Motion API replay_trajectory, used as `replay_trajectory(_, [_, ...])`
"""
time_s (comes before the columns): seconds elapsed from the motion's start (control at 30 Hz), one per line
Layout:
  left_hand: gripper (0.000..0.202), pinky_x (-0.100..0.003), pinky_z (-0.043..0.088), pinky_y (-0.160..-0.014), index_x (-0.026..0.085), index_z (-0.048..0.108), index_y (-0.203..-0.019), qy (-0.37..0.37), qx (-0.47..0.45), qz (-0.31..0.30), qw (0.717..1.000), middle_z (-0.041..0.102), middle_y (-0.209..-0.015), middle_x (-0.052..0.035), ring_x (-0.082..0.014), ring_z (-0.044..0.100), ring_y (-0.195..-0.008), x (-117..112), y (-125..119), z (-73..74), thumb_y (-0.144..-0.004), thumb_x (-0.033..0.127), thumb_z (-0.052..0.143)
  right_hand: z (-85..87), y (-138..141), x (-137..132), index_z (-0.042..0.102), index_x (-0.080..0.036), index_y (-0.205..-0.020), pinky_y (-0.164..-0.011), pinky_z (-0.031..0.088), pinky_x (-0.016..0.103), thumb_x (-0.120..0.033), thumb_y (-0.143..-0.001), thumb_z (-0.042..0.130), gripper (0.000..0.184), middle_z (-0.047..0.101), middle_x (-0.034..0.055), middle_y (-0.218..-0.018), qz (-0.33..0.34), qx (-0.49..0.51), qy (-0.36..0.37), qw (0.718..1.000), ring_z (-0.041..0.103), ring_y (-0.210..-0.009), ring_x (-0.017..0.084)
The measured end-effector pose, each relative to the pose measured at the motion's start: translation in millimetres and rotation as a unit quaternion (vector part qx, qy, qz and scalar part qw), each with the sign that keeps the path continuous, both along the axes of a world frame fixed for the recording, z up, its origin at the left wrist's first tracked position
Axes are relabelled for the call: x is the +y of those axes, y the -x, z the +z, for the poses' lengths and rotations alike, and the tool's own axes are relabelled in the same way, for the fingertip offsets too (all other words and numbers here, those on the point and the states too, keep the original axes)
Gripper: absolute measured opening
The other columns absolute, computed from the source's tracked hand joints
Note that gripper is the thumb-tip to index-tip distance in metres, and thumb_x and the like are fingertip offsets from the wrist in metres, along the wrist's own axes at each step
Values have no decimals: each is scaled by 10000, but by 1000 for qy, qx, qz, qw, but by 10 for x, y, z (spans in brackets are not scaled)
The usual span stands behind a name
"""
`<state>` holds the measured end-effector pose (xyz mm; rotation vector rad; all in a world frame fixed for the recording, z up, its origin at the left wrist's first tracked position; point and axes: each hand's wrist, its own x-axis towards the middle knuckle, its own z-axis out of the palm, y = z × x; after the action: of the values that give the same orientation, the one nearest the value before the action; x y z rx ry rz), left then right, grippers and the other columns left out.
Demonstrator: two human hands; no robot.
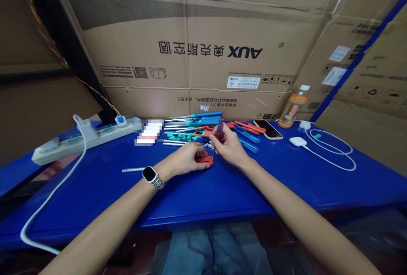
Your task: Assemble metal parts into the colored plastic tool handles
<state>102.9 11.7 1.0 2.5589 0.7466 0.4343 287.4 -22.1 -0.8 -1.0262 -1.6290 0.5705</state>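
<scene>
My left hand (pixel 192 158), with a watch at the wrist, is closed on a red lighter body (pixel 205 161) and presses it down on the blue table. In my right hand (pixel 230 145) is a screwdriver (pixel 220 128) with a purple handle, held upright. Its thin shaft points down at the red body's right end. A silver metal tube (pixel 132 169) sticks out to the left behind my left wrist. Just beyond both hands lie blue long-nosed lighters (pixel 206 120), several green plastic pieces (pixel 179 137), red lighter parts (pixel 251 127) and clear blue lighter parts (pixel 248 135).
A phone (pixel 269 129) and an orange drink bottle (pixel 292 107) are at the back right, beside a white charger cable (pixel 349 150). A power strip (pixel 104 133) runs along the left. Behind the blue table (pixel 203 201) stands a cardboard wall (pixel 190 20).
</scene>
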Motion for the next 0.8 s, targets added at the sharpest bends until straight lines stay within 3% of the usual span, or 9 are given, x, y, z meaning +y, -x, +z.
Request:
replay_trajectory(0.37, [210, -261, 359, -571, 164, 686, -787, 21, -20, 5, 1000, 633, -693, -4, -147, 511, -603, 21, 17, 7, -784, 374, 688, -12, 65, -14, 491, -238, -881, -508, 435, 264, -413, -888, 590, 201, 542, -20, -660, 2, -6, -14, 1000, 537, -550, 151])
replay_trajectory(0.6, [238, -262, 337, -549, 161, 654, -725, 20, -18, 5, 1000, 627, -686, -2, -135, 496, -581, 31, 22, -18, -806, 385, 672, -41, 54, -19, 515, -227, -874, -522, 433, 262, -387, -900, 575, 172, 559, -7, -704, 7, -61, -32, 998, 529, -563, 143])
replay_trajectory(0.8, [257, -272, 388, -606, 160, 720, -885, 12, -2, 7, 1000, 678, -781, -29, -160, 558, -651, 38, 30, -17, -805, 404, 695, 11, 18, -27, 508, -219, -886, -537, 443, 260, -394, -906, 571, 187, 560, -15, -688, -9, -52, -40, 998, 528, -552, 130])
